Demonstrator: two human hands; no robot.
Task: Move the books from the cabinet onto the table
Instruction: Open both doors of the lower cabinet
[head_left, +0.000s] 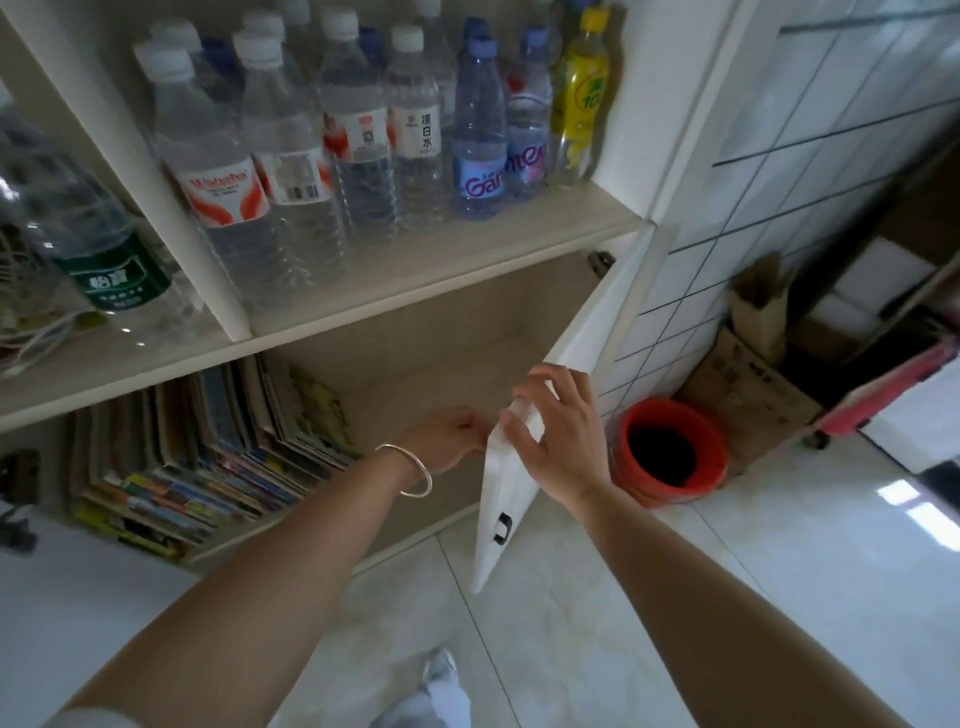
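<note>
A row of thin, colourful books (208, 457) leans to the left in the lower compartment of the white cabinet (415, 260). The right half of that compartment holds nothing. The white cabinet door (524, 493) stands swung out to the right. My right hand (556, 431) grips the door's top edge, fingers curled over it. My left hand (452, 436), a silver bangle on its wrist, reaches into the compartment beside the door's inner face, to the right of the books; its fingertips are hidden behind the door edge.
Several plastic water bottles (322, 150) fill the shelf above. A red bucket (665, 452) stands on the tiled floor right of the door, with an open cardboard box (748, 384) behind it. A white surface (62, 597) lies at the lower left.
</note>
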